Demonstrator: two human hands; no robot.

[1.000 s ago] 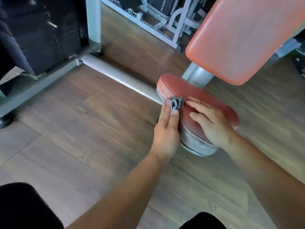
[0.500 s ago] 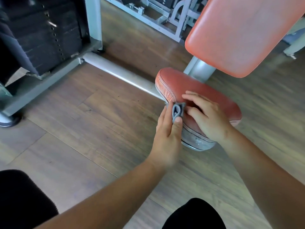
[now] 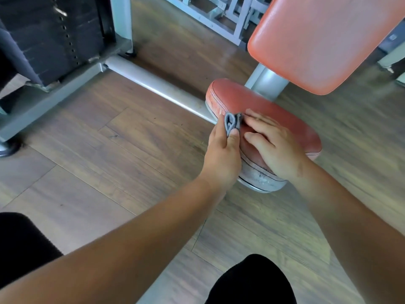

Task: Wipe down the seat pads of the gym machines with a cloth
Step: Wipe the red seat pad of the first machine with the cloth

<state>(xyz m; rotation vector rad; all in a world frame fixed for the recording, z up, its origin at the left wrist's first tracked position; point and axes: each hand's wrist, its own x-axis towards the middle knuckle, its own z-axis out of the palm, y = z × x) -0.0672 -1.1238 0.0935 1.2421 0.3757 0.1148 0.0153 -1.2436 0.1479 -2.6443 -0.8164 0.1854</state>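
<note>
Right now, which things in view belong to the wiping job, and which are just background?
Job: cloth, gripped in left hand; seat pad, right hand resting on it.
Not the job: back pad, weight stack, frame tube, floor.

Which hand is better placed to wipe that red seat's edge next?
Left. The left hand pinches the grey cloth against the edge of the seat pad; the right hand rests flat on top, holding nothing.
</note>
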